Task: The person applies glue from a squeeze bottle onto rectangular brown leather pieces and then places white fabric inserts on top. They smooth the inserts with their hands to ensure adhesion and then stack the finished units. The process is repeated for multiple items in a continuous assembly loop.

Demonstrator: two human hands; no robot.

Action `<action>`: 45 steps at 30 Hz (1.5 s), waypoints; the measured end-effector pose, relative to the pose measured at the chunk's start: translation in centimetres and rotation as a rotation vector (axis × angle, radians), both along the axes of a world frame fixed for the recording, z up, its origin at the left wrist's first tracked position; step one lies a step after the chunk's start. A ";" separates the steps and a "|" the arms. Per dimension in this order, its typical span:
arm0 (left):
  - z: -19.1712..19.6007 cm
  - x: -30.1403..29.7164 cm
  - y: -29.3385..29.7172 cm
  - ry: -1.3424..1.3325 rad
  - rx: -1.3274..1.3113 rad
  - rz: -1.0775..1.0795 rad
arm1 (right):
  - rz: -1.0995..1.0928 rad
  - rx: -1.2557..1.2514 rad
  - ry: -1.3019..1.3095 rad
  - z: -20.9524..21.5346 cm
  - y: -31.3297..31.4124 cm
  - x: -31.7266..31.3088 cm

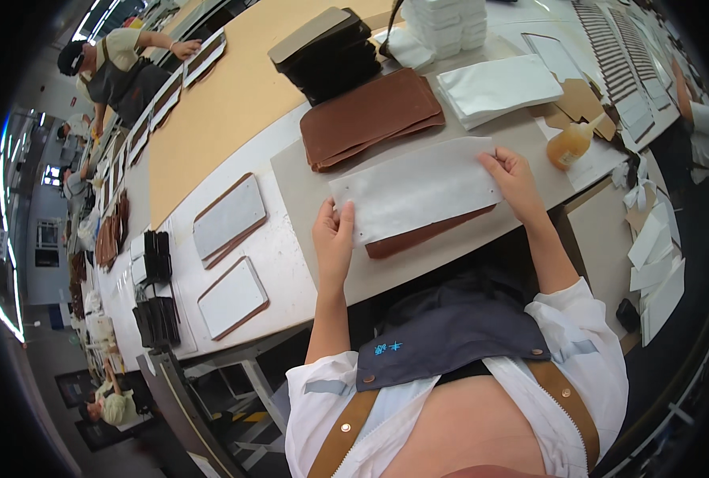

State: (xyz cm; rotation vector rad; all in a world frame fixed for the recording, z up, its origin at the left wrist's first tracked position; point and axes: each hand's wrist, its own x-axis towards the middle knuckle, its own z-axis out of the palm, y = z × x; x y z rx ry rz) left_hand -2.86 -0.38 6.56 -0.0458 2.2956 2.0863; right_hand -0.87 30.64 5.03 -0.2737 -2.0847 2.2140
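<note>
A thin white rectangular sheet with small holes near its corners is stretched between my two hands. My left hand pinches its left end, and my right hand pinches its right end. Beneath the sheet, a brown leather piece shows along the near side; the sheet hides the rest of it. Just beyond lies a stack of brown leather pieces. To its right is a stack of white sheets. A squeeze bottle of amber liquid stands near my right hand.
Leather pieces topped with white sheets lie at the left, beside bundles of dark pieces. A tall dark stack and white stacked bundles stand at the back. A co-worker works at the far left. White scraps lie at the right.
</note>
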 end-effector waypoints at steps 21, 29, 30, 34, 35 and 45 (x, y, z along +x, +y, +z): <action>-4.8 2.8 -0.9 0.157 -0.597 0.050 | 0.013 0.255 -0.071 -3.3 0.4 -1.3; -5.3 2.5 -0.8 0.167 -0.589 0.081 | 0.016 0.226 -0.075 -2.8 0.1 -1.6; -5.4 2.5 -0.8 0.161 -0.591 0.081 | 0.013 0.216 -0.075 -2.6 -0.1 -1.6; -5.2 2.4 -0.7 0.163 -0.606 0.080 | 0.008 0.212 -0.059 -3.0 0.1 -1.5; -5.3 2.4 -0.7 0.169 -0.619 0.081 | 0.005 0.216 -0.062 -2.9 0.0 -1.5; -5.2 2.4 -0.6 0.174 -0.652 0.072 | -0.026 0.291 -0.089 -2.4 -0.1 -1.4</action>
